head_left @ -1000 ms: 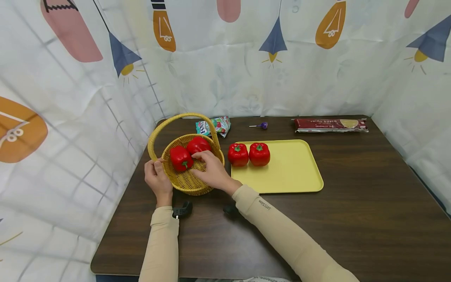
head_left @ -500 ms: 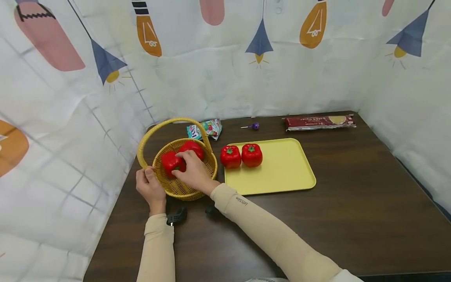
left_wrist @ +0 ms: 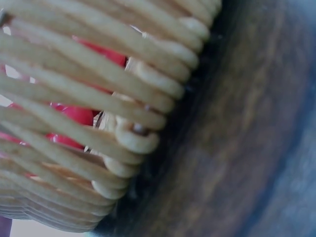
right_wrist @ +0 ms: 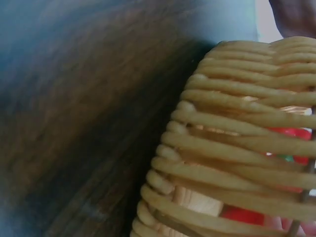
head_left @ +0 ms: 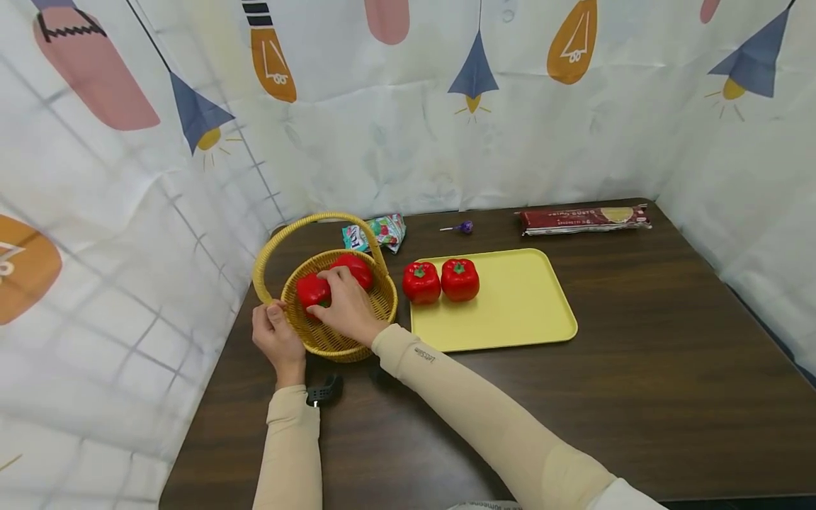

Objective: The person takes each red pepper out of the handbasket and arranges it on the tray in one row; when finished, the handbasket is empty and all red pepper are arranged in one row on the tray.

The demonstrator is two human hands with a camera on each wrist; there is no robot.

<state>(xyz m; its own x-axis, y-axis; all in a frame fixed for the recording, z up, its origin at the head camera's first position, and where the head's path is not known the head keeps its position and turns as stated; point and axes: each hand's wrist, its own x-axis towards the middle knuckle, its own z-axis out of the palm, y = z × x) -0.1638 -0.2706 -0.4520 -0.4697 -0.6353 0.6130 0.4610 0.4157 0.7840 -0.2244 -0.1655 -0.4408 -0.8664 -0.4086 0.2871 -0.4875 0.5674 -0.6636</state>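
A yellow wicker basket [head_left: 333, 347] with a tall hoop handle stands at the table's left, two red bell peppers inside. My left hand [head_left: 278, 340] pinches its left rim near the foot of the handle. Reaching into the basket, my right hand [head_left: 349, 306] grips the front-left bell pepper [head_left: 311, 292] between thumb and fingers. The other bell pepper [head_left: 358, 269] lies behind, partly covered by that hand. Both wrist views show mostly woven basket wall [left_wrist: 89, 98], with red glimpsed through the gaps; the hands' grasp is hidden there.
Right of the basket, a yellow tray [head_left: 510, 312] carries two red bell peppers [head_left: 440, 282] at its left end. Along the back lie a candy bag [head_left: 385, 232], a purple lollipop [head_left: 465, 227] and a long dark red snack packet [head_left: 583, 219]. A curtain surrounds the table.
My right hand has moved left inside the basket and closed around the front-left bell pepper. My left hand stays on the rim. The head view has shifted slightly.
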